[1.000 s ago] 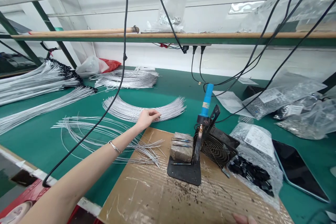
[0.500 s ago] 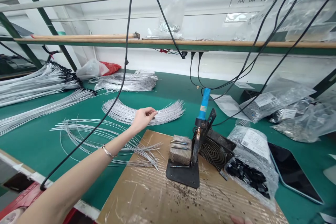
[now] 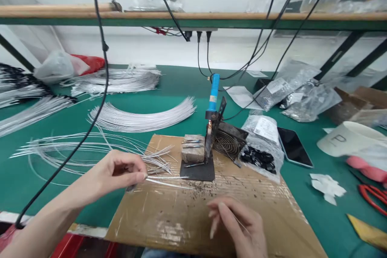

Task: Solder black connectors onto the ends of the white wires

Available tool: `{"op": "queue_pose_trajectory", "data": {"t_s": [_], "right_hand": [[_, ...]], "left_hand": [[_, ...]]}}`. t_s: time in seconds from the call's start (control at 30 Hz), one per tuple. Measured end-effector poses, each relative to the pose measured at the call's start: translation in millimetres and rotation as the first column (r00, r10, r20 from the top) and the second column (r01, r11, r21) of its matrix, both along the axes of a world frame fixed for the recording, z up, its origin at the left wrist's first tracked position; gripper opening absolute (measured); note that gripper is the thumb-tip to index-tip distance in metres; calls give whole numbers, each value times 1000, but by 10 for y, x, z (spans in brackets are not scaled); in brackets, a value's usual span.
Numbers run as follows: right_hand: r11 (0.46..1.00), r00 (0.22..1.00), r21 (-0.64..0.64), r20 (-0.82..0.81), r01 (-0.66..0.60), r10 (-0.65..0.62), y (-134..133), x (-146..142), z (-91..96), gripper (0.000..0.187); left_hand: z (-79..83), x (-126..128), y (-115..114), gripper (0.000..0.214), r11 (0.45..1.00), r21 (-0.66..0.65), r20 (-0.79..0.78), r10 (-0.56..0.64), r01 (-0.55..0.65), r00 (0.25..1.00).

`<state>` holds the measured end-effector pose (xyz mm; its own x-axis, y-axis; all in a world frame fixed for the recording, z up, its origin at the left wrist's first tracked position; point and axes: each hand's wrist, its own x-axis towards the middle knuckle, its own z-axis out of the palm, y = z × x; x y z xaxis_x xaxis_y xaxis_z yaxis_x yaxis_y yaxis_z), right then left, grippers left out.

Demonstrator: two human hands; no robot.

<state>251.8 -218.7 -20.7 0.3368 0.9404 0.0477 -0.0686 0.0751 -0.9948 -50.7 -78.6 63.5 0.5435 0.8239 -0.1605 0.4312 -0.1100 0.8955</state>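
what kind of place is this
Probably a small factory soldering bench: a blue-handled soldering iron stands in its holder, bundles of cut white wires lie on the green mat, and the left hand pinches one such wire.

Counted on the counter (image 3: 332, 217): one blue-handled soldering iron (image 3: 214, 88), one black stand (image 3: 198, 171), one fan (image 3: 228, 143), one grey block (image 3: 192, 154), one cardboard sheet (image 3: 181, 217), one phone (image 3: 294, 147), one white cup (image 3: 347, 139). Two hands: left hand (image 3: 116, 171), right hand (image 3: 238, 223). Three plugs (image 3: 198, 35); at least three clear bags (image 3: 261, 145); at least four wire bundles (image 3: 142, 117); loose wires (image 3: 75, 149) too fine to count.
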Motion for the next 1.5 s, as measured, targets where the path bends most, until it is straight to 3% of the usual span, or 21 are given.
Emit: {"op": "queue_pose_trajectory", "data": {"t_s": [0.1, 0.2, 0.4, 0.6, 0.9, 0.97, 1.03, 1.1, 1.17, 1.23, 1.33, 1.5], "right_hand": [[989, 987, 6, -68, -147, 147, 64, -149, 99, 40], [976, 971, -29, -113, -217, 213, 85, -220, 140, 33], [981, 968, -49, -177, -188, 176, 90, -296, 123, 33], [970, 954, -48, -198, -240, 226, 107, -290, 91, 27], [969, 969, 11, -1, -249, 249, 97, -187, 15, 25], [963, 963, 20, 53, -267, 266, 91, -159, 47, 28], [962, 957, 36, 118, -271, 265, 88, -138, 80, 30], [963, 952, 55, 174, -264, 251, 83, -130, 97, 31], [963, 948, 66, 205, -261, 243, 74, -129, 95, 31], [966, 946, 58, 224, -254, 235, 59, -126, 75, 30], [976, 949, 42, 247, -214, 197, 33, -107, 26, 31], [989, 971, 27, 196, -147, 139, 16, -69, -49, 34]], "left_hand": [[-168, 38, -158, 21, 999, -48, -4, -6, 6, 1000], [-245, 64, -244, 26, 997, -59, -2, 43, -43, 999], [-231, 134, -299, 29, 999, 27, -27, 21, -20, 999], [-194, 231, -391, 31, 994, -60, -21, 87, -88, 996], [-329, 171, -267, 32, 993, -92, -34, -71, 68, 997], [-310, 209, -302, 33, 996, -42, -70, -83, 80, 994], [-293, 284, -395, 30, 994, 90, -121, -51, 62, 991], [-302, 400, -536, 19, 960, 278, -151, 24, 19, 988], [-340, 553, -686, 24, 911, 411, -151, 75, -6, 986], [-397, 723, -794, 25, 928, 372, -158, 36, 26, 987], [-493, 944, -828, 20, 981, 188, -128, -30, 53, 991], [-577, 1131, -715, 34, 998, -38, -5, 41, -41, 999]]}}
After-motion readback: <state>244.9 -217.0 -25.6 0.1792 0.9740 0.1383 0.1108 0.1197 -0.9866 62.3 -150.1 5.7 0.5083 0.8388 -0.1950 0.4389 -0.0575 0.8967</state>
